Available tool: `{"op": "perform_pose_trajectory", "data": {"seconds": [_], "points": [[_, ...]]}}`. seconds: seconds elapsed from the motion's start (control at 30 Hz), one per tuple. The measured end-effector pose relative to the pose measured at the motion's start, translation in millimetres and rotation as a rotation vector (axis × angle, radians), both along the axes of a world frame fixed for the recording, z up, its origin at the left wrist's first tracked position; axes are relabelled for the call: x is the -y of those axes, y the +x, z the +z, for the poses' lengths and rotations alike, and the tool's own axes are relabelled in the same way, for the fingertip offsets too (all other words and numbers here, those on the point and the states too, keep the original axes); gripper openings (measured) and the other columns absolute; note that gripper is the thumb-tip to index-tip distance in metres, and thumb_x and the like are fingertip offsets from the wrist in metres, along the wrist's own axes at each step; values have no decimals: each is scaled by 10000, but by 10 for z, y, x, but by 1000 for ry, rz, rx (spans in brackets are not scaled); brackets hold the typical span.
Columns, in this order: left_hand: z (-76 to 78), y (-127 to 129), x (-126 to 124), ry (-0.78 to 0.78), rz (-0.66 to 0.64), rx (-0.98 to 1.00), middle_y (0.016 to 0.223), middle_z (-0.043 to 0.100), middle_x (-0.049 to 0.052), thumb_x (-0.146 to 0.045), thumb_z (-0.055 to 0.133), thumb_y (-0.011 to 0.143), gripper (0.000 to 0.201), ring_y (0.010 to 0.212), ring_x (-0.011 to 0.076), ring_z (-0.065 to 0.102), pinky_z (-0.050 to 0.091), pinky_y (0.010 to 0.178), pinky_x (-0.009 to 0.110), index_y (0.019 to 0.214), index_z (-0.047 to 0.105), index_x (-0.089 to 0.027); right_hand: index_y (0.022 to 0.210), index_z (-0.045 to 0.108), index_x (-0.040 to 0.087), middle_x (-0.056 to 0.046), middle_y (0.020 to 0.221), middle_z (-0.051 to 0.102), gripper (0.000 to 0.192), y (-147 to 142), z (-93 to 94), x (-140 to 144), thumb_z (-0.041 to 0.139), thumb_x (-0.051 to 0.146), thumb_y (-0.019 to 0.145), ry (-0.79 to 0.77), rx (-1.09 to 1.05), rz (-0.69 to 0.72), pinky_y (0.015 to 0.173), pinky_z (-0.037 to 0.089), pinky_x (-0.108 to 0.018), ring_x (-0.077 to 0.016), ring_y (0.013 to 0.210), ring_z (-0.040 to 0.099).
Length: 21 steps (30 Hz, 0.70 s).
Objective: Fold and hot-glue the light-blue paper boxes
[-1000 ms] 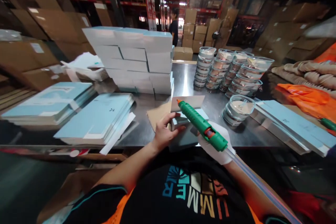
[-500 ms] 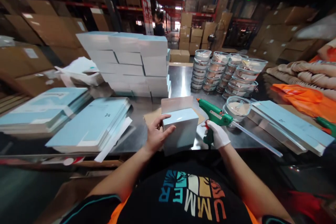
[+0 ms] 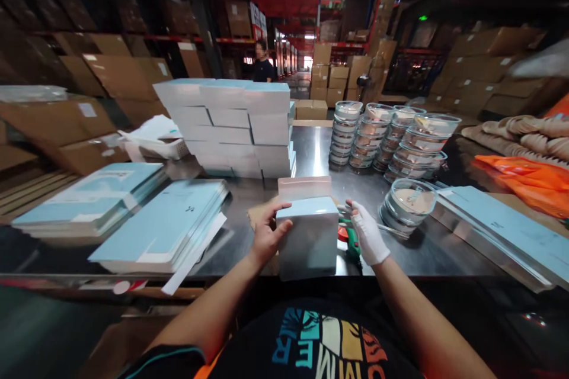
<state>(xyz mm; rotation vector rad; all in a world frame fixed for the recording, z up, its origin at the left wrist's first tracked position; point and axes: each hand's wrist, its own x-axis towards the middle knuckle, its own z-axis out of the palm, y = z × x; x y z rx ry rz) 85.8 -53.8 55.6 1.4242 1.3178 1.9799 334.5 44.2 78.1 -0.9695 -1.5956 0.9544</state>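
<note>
A small pale blue and white box (image 3: 309,235) stands at the near edge of the steel table (image 3: 311,148), its back flap up. My left hand (image 3: 267,231), bare, grips the box's left side with the thumb on its top. My right hand (image 3: 367,231), in a white glove, presses against the box's right side. A green glue gun (image 3: 351,240) lies on the table just under and behind my right hand, mostly hidden by it.
Stacked finished boxes (image 3: 231,124) stand behind. Flat blue box blanks lie at left (image 3: 164,222) and right (image 3: 502,228). Stacks of clear lidded bowls (image 3: 391,133) sit at the back right, one bowl (image 3: 409,201) nearer. Orange cloth (image 3: 524,180) far right. A person (image 3: 262,65) stands far off.
My right hand lowered the green glue gun from above the box, laid it on the table and moved onto the box's right side. The box now stands upright between both hands.
</note>
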Motion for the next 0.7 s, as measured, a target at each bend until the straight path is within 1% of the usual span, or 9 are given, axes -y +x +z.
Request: {"op": "perform_pose_trajectory", "data": {"seconds": [0.1,0.17,0.23,0.3,0.37,0.43,0.53,0.6,0.7], "points": [[-61,72,-53,-8,-137,-27,994,764,89,-722,827,799,626,881,248,705,555,768,330,1119,761,-188,1234,703,215,-104,1037,808,511,-249,112,129,642,598,901,-101,-113,253,751,631,-364,-260,889,762],[-99,94,-74,-8,-178,-63,1023,751,101,-723,808,821,626,928,259,710,562,810,348,1128,750,-181,1247,687,211,-111,1118,797,514,-313,161,150,666,569,879,-106,-111,311,840,634,-392,-281,987,756],[-130,98,-89,33,-168,-91,1167,729,138,-723,810,819,618,1085,293,709,567,926,390,1102,733,-179,1255,671,217,-121,1221,774,555,-277,161,109,718,598,853,-48,-92,328,1005,602,-443,-303,1138,730],[-148,90,-100,110,-134,-56,1276,698,149,-692,857,793,605,1204,302,691,552,1020,414,1094,684,-197,1258,660,223,-145,1344,731,637,-175,113,37,815,636,799,61,-36,362,1160,515,-493,-323,1298,672],[-140,61,-104,195,-118,-4,1251,716,126,-632,908,776,610,1210,279,708,550,1058,420,1139,637,-223,1237,665,228,-178,1473,660,665,-59,42,-14,887,636,761,185,29,405,1228,449,-538,-340,1419,604],[-93,8,-93,238,-159,-60,1180,750,106,-561,915,810,542,1192,271,728,553,1085,443,1165,665,-237,1218,683,243,-184,1573,588,563,31,-8,-3,890,575,813,260,60,464,1245,427,-573,-336,1494,551],[39,-81,-50,232,-300,-296,1208,770,131,-521,849,895,342,1293,315,695,525,1156,532,1095,792,-249,1238,723,293,-139,1627,559,323,94,11,116,785,450,963,310,73,563,1259,415,-603,-307,1541,516],[128,-112,-20,204,-358,-387,1219,789,135,-569,786,931,332,1367,343,656,485,1199,602,1056,829,-265,1239,756,317,-111,1620,577,252,98,72,200,740,404,1003,329,90,588,1272,404,-607,-297,1549,509],[205,-118,9,150,-373,-423,1179,822,126,-633,726,949,387,1405,350,637,457,1221,648,1022,843,-272,1207,802,323,-101,1584,619,221,85,161,251,728,389,1009,332,99,595,1255,438,-593,-302,1514,552]]}}
